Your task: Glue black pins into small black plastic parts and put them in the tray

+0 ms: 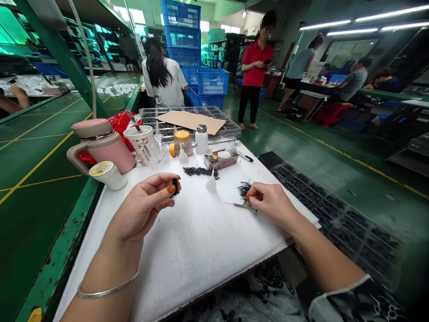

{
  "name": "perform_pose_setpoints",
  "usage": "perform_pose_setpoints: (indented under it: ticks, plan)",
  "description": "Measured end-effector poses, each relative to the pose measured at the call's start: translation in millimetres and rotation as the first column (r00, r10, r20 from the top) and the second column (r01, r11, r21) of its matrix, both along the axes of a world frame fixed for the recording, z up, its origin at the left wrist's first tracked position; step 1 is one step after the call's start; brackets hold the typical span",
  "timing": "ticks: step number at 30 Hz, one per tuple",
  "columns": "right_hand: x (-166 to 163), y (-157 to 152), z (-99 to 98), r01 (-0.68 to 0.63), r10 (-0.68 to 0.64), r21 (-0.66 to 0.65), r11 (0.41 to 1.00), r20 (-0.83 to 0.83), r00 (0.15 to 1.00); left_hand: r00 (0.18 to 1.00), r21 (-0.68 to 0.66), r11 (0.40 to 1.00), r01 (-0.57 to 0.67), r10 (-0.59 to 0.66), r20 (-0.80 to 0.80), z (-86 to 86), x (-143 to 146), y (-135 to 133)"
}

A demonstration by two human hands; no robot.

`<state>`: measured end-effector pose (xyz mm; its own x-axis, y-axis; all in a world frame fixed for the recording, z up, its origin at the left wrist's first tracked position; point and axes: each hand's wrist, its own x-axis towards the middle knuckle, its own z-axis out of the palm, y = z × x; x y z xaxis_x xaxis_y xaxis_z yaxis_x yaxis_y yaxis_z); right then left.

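My left hand (147,205) is raised over the white pad (187,250), thumb and fingers pinched on a small black part (174,186). My right hand (273,203) rests on the pad with fingers closed on metal tweezers (239,205), whose tip points left. Just beyond that hand lies a clump of thin black wire pieces (244,189). A small white dropper bottle (211,183) stands between the two hands. Farther back lies a heap of small black parts (197,171).
A pink jug (103,145), paper cup (142,143), white tub (107,174), jars and a small box (221,161) line the pad's far edge. Black compartment trays (335,214) lie to the right and behind, under cardboard (191,120). Several people stand beyond, near blue crates (182,31).
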<state>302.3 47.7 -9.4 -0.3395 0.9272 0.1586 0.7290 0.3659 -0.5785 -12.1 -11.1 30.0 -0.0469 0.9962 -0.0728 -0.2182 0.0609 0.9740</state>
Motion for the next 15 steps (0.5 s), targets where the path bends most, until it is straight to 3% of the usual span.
perform_pose_setpoints:
  ticks: [5,9,15]
  plan:
    - [-14,4,1.3,-0.083,0.073,-0.073,0.994,-0.122,0.990,0.992,-0.119,0.993,0.022,-0.007,0.123,-28.4,7,5]
    - [-41,-1,22.4,-0.152,0.085,-0.183,0.971,-0.329,0.940,0.976,-0.159,0.978,0.131,-0.099,0.196,-36.9,14,7]
    - [-93,-8,56.1,-0.359,0.315,-0.001,0.934,-0.475,0.822,0.947,-0.147,0.964,0.221,-0.176,0.269,-39.6,18,6]
